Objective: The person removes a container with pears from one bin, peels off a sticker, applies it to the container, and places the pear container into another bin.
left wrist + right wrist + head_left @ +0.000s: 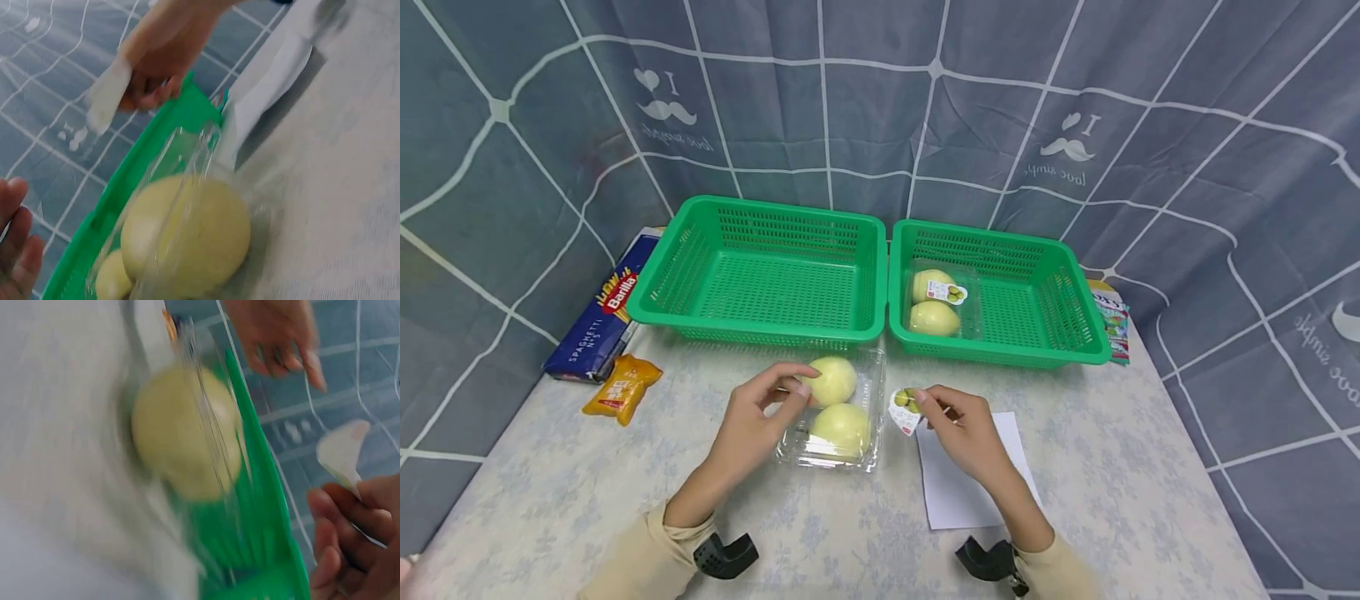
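A clear plastic clamshell (835, 417) with two pale yellow fruits (831, 382) lies on the table in front of the baskets. My left hand (793, 385) hovers at its left edge with loosely curled fingers (15, 250) and holds nothing. To the right of the clamshell, my right hand (921, 402) pinches a small white label sticker (905, 408) with a fruit picture. The sticker (106, 94) hangs from the fingers above the table. In the blurred right wrist view the sticker (340, 453) curls above my fingers (350, 544), beside a fruit (181, 431).
Two green baskets stand at the back: the left one (760, 275) holds nothing, the right one (1045, 300) holds a labelled clamshell of two fruits (934, 304). A white sheet (962, 492) lies under my right wrist. A Barilla box (602, 312), an orange packet (622, 387), and a colourful packet (1112, 321) lie at the edges.
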### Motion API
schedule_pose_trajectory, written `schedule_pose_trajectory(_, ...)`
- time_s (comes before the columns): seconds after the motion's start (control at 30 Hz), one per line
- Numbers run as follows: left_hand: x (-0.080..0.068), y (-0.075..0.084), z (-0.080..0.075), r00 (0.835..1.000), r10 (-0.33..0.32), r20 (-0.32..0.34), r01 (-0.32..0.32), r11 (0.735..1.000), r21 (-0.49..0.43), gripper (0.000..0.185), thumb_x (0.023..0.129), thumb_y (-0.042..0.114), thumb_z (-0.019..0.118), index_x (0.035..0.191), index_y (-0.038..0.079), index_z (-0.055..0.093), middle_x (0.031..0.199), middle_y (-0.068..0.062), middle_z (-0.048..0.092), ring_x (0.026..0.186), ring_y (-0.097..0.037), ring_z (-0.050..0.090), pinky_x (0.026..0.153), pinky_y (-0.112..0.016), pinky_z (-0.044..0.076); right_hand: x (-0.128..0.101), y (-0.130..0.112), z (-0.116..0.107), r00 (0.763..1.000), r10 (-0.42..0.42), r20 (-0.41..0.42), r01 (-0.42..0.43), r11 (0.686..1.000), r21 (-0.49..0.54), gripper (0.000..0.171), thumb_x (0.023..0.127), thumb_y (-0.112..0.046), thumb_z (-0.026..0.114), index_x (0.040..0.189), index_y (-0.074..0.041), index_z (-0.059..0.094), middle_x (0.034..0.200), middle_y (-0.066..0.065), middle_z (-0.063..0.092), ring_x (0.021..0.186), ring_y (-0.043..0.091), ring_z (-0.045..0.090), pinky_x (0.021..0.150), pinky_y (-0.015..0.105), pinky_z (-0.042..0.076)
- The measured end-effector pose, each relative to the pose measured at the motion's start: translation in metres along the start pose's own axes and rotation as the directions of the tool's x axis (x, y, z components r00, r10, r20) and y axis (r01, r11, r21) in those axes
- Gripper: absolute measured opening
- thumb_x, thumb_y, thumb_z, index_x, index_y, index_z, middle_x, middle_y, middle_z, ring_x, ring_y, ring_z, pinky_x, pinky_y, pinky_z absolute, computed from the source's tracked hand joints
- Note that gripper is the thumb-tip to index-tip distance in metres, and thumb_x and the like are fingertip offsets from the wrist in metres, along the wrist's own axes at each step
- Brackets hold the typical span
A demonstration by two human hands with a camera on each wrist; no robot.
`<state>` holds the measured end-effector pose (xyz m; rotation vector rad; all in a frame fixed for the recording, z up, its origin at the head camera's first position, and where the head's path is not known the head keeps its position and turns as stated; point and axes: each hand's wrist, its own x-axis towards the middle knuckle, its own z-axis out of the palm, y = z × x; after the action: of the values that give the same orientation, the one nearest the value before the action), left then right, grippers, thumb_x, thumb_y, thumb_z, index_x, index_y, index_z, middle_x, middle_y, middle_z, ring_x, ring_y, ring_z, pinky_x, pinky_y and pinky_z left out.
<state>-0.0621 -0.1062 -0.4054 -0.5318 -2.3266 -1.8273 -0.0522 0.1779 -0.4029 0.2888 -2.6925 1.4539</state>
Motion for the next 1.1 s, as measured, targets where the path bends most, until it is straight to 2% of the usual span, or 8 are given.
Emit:
schedule_pose_trajectory(0.13, -0.002, 0.009, 0.012, 0.987, -0.033, 0.156, 0.035, 0.999, -0.01, 0.032, 0.099, 0.01, 0.062, 0.131, 0.01, 0.06, 0.085, -0.01, 0.072, 0.078, -0.017, 0.07, 0.075, -0.025, 0.057, 0.009, -0.016, 0.023, 0.998, -0.053, -0.038, 0.054, 0.998, 0.036, 0.022, 0.1, -0.028, 0.063, 0.092, -0.015, 0.079, 0.074, 0.01, 0.073, 0.065, 0.007, 0.06, 0.056, 0.023, 0.048)
schedule_pose_trajectory(0.23, -0.002, 0.012, 0.019, 0.972, -0.109, 0.209, 0.11, 0.994, 0.007, 0.041, 0.099, 0.017, 0.064, 0.138, 0.013, 0.053, 0.089, -0.012, 0.073, 0.076, -0.02, 0.069, 0.069, -0.024, 0.055, 0.013, -0.022, 0.035, 0.992, -0.114, -0.056, 0.117, 0.992, 0.038, 0.022, 0.1, -0.025, 0.063, 0.091, -0.014, 0.079, 0.074, 0.008, 0.072, 0.065, 0.004, 0.058, 0.055, 0.022, 0.047)
schedule_pose_trajectory(0.4, -0.001, 0.013, 0.024, 0.964, -0.184, 0.192, 0.187, 0.982, 0.002, 0.045, 0.096, 0.016, 0.068, 0.139, 0.012, 0.053, 0.09, -0.013, 0.073, 0.076, -0.013, 0.066, 0.065, -0.021, 0.052, 0.016, -0.025, 0.047, 0.977, -0.192, -0.088, 0.194, 0.981, 0.011, 0.02, 0.099, -0.021, 0.064, 0.088, -0.013, 0.079, 0.072, 0.002, 0.068, 0.067, 0.002, 0.054, 0.055, 0.02, 0.046)
schedule_pose_trajectory(0.53, -0.001, 0.013, 0.023, 0.965, -0.189, 0.181, 0.195, 0.981, -0.017, 0.043, 0.095, 0.007, 0.067, 0.136, 0.009, 0.056, 0.088, -0.01, 0.072, 0.079, -0.007, 0.064, 0.064, -0.02, 0.051, 0.015, -0.026, 0.051, 0.975, -0.199, -0.103, 0.201, 0.98, 0.007, 0.02, 0.099, -0.021, 0.065, 0.087, -0.013, 0.079, 0.071, -0.001, 0.066, 0.068, 0.002, 0.054, 0.056, 0.02, 0.046)
schedule_pose_trajectory(0.7, -0.001, 0.011, 0.023, 0.965, -0.181, 0.189, 0.187, 0.982, -0.015, 0.042, 0.093, -0.001, 0.064, 0.133, 0.01, 0.058, 0.088, -0.009, 0.07, 0.078, -0.012, 0.064, 0.062, -0.02, 0.051, 0.013, -0.027, 0.054, 0.978, -0.171, -0.116, 0.173, 0.985, 0.013, 0.019, 0.098, -0.022, 0.066, 0.088, -0.013, 0.079, 0.073, -0.002, 0.067, 0.068, 0.002, 0.055, 0.056, 0.019, 0.046)
schedule_pose_trajectory(0.87, -0.001, 0.009, 0.02, 0.966, -0.169, 0.193, 0.158, 0.985, 0.069, 0.038, 0.093, 0.0, 0.065, 0.13, 0.007, 0.063, 0.089, -0.008, 0.071, 0.081, -0.013, 0.067, 0.071, -0.022, 0.056, 0.013, -0.027, 0.053, 0.983, -0.128, -0.129, 0.134, 0.99, 0.036, 0.012, 0.096, -0.019, 0.069, 0.094, -0.012, 0.078, 0.08, 0.0, 0.073, 0.069, 0.003, 0.058, 0.056, 0.019, 0.046)
schedule_pose_trajectory(0.97, 0.0, 0.008, 0.017, 0.969, -0.152, 0.193, 0.126, 0.982, 0.141, 0.033, 0.093, 0.001, 0.067, 0.125, 0.006, 0.067, 0.089, -0.005, 0.072, 0.082, -0.013, 0.069, 0.076, -0.024, 0.058, 0.014, -0.028, 0.051, 0.987, -0.104, -0.12, 0.112, 0.992, 0.056, 0.012, 0.095, -0.022, 0.07, 0.092, -0.014, 0.077, 0.077, 0.0, 0.072, 0.067, 0.002, 0.057, 0.056, 0.019, 0.046)
schedule_pose_trajectory(1.1, 0.004, 0.007, 0.012, 0.98, -0.147, 0.136, 0.118, 0.972, 0.201, 0.025, 0.093, 0.004, 0.068, 0.117, 0.011, 0.072, 0.088, 0.0, 0.073, 0.085, -0.012, 0.068, 0.078, -0.026, 0.057, 0.016, -0.029, 0.05, 0.991, -0.09, -0.095, 0.096, 0.993, 0.062, 0.017, 0.096, -0.025, 0.069, 0.085, -0.014, 0.077, 0.07, 0.0, 0.069, 0.063, 0.002, 0.054, 0.056, 0.02, 0.046)
